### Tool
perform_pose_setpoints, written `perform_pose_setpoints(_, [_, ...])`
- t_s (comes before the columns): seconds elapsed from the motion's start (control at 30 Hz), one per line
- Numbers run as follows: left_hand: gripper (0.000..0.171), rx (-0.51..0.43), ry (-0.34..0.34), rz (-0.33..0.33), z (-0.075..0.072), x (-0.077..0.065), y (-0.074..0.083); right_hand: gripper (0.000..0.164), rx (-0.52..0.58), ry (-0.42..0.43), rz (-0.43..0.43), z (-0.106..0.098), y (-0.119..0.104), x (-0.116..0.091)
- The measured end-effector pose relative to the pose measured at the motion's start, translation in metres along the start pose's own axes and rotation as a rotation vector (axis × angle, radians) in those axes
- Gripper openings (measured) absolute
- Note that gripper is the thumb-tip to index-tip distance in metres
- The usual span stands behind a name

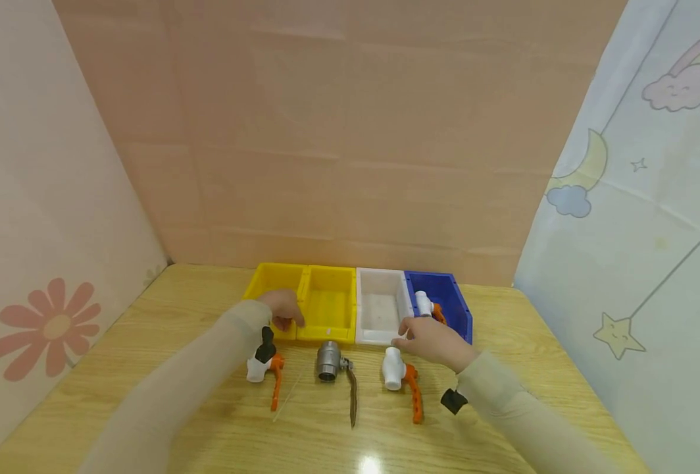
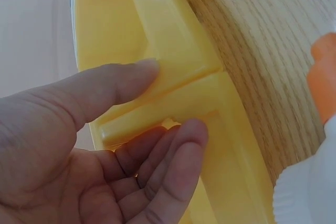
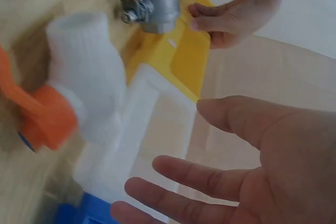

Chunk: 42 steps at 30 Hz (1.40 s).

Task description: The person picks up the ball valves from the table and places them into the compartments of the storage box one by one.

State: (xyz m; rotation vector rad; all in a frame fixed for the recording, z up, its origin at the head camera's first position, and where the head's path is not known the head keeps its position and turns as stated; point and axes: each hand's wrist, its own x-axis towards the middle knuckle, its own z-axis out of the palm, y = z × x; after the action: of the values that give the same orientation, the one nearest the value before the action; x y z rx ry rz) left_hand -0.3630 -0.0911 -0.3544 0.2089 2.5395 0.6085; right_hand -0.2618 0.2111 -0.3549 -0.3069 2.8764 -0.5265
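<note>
My left hand (image 1: 283, 308) is over the left yellow bin (image 1: 275, 271), near where it meets the second yellow bin (image 1: 330, 337). In the left wrist view the thumb (image 2: 123, 80) overlaps the rim, with the other fingers loosely bent and nothing between them. My right hand (image 1: 435, 339) hovers by the front of the white bin (image 1: 379, 339) and the blue bin (image 1: 467, 322), fingers spread and relaxed. Close to it on the table lies a white ball valve (image 1: 393, 368) with an orange lever. A similar valve (image 1: 256, 370) lies below the left hand, partly covered by a dark wrist strap.
A metal ball valve (image 1: 328, 361) with a brownish lever lies between the two white ones. A thin pale stick (image 1: 287, 397) is beside it. Another white valve (image 1: 424, 303) with an orange lever sits inside the blue bin. Papered walls enclose the wooden table (image 1: 220, 428).
</note>
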Motion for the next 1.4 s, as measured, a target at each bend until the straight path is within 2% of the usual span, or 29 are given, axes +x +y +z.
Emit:
perform_pose_setpoints(0.17, [0.018, 0.012, -0.005, -0.004, 0.0, 0.003, -0.003, 0.025, 0.006, -0.036, 0.043, 0.016, 0.0, -0.001])
perform_pose_setpoints(0.37, [0.019, 0.019, -0.002, 0.009, 0.0, 0.006, -0.004, 0.03, -0.032, -0.036, 0.092, 0.023, -0.004, -0.003])
perform_pose_setpoints(0.57, [0.016, -0.024, -0.02, -0.007, 0.0, 0.006, -0.003, 0.034, -0.049, -0.036, 0.114, 0.03, -0.006, -0.001])
perform_pose_setpoints(0.83, [0.016, -0.02, -0.021, -0.007, 0.0, 0.005, -0.003, 0.041, -0.105, -0.009, 0.109, 0.043, -0.007, -0.001])
perform_pose_setpoints(1.13, [0.019, -0.024, -0.008, -0.009, 0.001, 0.006, -0.003, 0.041, -0.087, -0.001, 0.129, 0.05, -0.012, -0.003])
perform_pose_setpoints(1.4, [0.018, -0.027, -0.01, -0.018, 0.001, 0.004, -0.002, 0.041, -0.078, 0.014, 0.114, 0.054, -0.014, -0.004])
